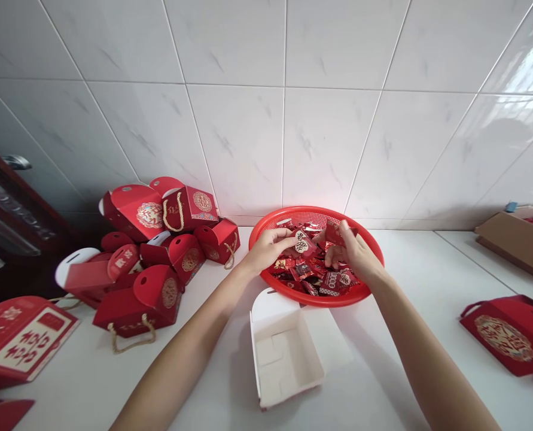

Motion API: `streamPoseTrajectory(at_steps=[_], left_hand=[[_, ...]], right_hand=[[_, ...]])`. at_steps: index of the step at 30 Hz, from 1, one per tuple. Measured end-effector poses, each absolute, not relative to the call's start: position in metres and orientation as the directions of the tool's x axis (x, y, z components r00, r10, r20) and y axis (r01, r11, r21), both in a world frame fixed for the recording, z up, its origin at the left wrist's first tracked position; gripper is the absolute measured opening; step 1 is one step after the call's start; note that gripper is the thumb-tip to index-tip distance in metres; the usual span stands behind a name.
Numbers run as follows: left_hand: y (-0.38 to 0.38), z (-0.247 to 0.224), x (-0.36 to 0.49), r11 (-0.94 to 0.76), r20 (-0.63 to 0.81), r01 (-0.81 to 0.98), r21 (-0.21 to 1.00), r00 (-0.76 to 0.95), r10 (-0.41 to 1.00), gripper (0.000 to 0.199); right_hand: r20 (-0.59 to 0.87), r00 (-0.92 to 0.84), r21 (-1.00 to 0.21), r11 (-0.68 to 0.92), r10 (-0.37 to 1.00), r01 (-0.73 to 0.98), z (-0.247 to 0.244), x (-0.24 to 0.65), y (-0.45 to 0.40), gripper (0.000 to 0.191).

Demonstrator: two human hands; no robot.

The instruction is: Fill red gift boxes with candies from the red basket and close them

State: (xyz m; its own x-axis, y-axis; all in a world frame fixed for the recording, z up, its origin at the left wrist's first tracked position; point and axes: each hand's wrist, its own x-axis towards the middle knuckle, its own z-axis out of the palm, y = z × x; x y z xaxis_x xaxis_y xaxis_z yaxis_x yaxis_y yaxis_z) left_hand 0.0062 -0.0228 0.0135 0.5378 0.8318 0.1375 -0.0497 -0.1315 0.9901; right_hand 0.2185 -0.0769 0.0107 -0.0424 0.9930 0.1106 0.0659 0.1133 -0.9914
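— How are the hands placed?
— Apart, above the red basket [316,299]. By the left hand [270,248] a packet with a cream label [302,244] is pinched; in the right hand [360,254] a darker packet [335,232] seems to be gripped, though its hold is partly hidden.

— And where is the open box [288,359] to be found?
— On the near side of the basket, just beside its rim and a little to the left, upright with its white inside exposed. It is reached more closely from the left hand than from the right.

— Its long axis?
— With the raised far flap included, it is run near to far; the basket's is laid left to right.

— What can be counted?
— One basket, one open box, two held packets. At the right, one red gift box [502,335] and one cardboard carton [512,245] are seen. At the left, about ten red boxes [136,302] are made out, some overlapped. The loose packets [302,270] in the basket are too jumbled to be counted.
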Motion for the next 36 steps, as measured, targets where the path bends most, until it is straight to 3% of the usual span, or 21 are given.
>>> streamPoseTrajectory(at_steps=[7,11,13,15,19,22,27,31,36], left_hand=[[-0.022,0.012,0.008,-0.172,0.142,0.020,0.985,0.469,0.872,0.014],[-0.019,0.007,0.006,-0.200,0.123,0.113,0.973,0.477,0.870,0.021],[-0.017,0.004,0.006,-0.236,0.123,0.162,0.958,0.511,0.851,0.031],[-0.016,0.002,0.005,-0.296,0.141,0.194,0.935,0.564,0.814,0.037],[-0.016,0.001,0.005,-0.391,0.147,0.231,0.891,0.667,0.731,0.023],[-0.019,0.005,0.003,-0.440,0.154,0.270,0.857,0.679,0.717,0.014],[-0.022,0.012,0.001,-0.411,0.141,0.230,0.882,0.703,0.697,0.022],[-0.021,0.010,0.003,-0.412,0.203,0.192,0.891,0.643,0.739,0.036],[-0.020,0.010,0.003,-0.313,0.184,0.081,0.946,0.660,0.728,0.031]], right_hand=[[-0.026,-0.022,-0.996,-0.028,0.999,-0.087,0.008,0.227,-0.070,0.085],[-0.116,-0.059,-0.991,-0.120,0.991,-0.067,0.013,0.225,-0.072,0.051],[-0.085,-0.069,-0.996,-0.086,0.994,-0.009,0.013,0.224,-0.075,0.046],[0.015,-0.118,-0.998,0.022,0.993,0.060,0.012,0.224,-0.077,0.063],[0.240,-0.213,-0.922,0.291,0.947,0.257,0.005,0.223,-0.075,0.074],[0.310,-0.240,-0.871,0.376,0.920,0.317,0.001,0.221,-0.072,0.074],[0.337,-0.230,-0.850,0.400,0.913,0.343,-0.002,0.218,-0.071,0.075],[0.343,-0.248,-0.874,0.404,0.906,0.269,0.003,0.215,-0.074,0.069],[0.236,-0.134,-0.959,0.253,0.963,0.131,0.008,0.215,-0.077,0.043]])
